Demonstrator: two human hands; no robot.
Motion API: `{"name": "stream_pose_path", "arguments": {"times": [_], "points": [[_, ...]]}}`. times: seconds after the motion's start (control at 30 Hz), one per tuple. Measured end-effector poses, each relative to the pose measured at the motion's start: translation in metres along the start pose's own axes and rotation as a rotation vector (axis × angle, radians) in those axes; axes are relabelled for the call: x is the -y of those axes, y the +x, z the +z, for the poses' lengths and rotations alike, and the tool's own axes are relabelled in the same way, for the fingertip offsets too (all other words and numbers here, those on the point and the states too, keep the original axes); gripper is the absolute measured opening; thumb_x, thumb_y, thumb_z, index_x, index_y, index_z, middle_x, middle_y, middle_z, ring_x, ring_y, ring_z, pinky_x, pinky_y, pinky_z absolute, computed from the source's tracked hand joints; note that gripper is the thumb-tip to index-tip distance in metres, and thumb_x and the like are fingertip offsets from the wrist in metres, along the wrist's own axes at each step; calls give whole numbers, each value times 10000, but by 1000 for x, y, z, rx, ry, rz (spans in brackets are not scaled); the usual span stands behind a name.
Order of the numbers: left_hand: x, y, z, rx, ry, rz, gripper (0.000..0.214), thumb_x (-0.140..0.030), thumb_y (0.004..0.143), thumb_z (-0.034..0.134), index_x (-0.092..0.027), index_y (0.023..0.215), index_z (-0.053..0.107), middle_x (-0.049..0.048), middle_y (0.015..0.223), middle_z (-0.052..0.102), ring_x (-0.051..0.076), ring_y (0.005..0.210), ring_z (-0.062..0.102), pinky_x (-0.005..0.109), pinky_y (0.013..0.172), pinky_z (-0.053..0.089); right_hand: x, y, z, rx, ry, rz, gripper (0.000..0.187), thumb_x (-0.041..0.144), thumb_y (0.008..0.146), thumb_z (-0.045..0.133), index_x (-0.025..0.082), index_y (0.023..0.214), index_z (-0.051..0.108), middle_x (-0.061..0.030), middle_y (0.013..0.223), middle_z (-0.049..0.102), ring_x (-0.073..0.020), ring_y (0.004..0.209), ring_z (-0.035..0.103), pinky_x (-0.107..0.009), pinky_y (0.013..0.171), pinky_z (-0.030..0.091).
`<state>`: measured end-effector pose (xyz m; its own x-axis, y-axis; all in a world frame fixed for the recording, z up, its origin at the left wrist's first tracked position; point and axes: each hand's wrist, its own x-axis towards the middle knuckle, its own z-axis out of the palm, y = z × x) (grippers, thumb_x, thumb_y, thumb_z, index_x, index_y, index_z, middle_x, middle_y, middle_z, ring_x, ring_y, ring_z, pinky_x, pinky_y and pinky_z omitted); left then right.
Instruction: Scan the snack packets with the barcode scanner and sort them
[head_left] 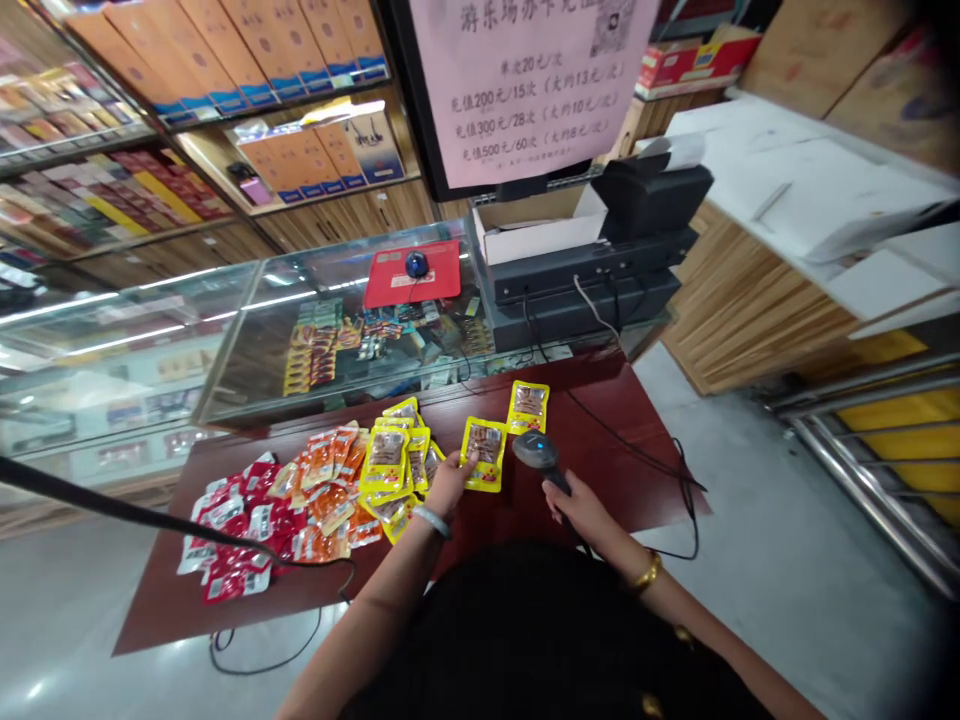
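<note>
My left hand [451, 480] grips the lower left edge of a yellow snack packet [484, 455], which is at the dark red tabletop [480, 530]. In my right hand [581, 510] is a black barcode scanner [536, 450], its head close to the right side of that packet and a small blue light showing on top. Another yellow packet [528, 406] lies just beyond the scanner. Left of my left hand is a heap of yellow packets [388, 455]. Beside it lie orange packets [326, 485], then red packets [240, 525] at the far left.
Behind the table stands a glass display counter [247, 340] with a red mouse pad [382, 275] and a mouse [416, 264]. A monitor back with a pink paper sign [525, 90] and a cash drawer [585, 280] are beyond. A black cable [622, 445] crosses the table's right side.
</note>
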<state>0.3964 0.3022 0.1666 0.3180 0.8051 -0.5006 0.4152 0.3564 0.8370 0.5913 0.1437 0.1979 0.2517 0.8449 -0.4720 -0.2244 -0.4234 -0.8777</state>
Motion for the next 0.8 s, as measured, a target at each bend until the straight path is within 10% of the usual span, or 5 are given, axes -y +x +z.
{"name": "stream_pose_path", "arguments": {"times": [0.43, 0.57, 0.8], "points": [[-18, 29, 55, 272, -180, 62, 623, -605, 729, 662, -122, 1122, 648, 116, 1059, 718, 233, 919, 678, 343, 832, 528, 6, -14, -1, -32, 75, -21, 527, 691, 731, 609, 210, 885, 460, 86, 561, 458, -93, 437, 420, -245, 466, 343], [-17, 18, 34, 165, 179, 216, 559, -451, 792, 656, -139, 1252, 597, 130, 1235, 647, 252, 1122, 606, 375, 998, 450, -1, -13, 4, 4, 20, 0, 502, 683, 741, 604, 217, 835, 445, 81, 568, 465, -92, 444, 424, -245, 467, 344], [44, -28, -26, -44, 1124, 299, 839, -410, 786, 652, -69, 1472, 310, 242, 1549, 228, 343, 1460, 161, 488, 1170, 181, -19, -6, 16, 142, -66, -19, 427, 608, 811, 585, 199, 851, 472, 70, 603, 485, -89, 470, 436, -233, 471, 352]]}}
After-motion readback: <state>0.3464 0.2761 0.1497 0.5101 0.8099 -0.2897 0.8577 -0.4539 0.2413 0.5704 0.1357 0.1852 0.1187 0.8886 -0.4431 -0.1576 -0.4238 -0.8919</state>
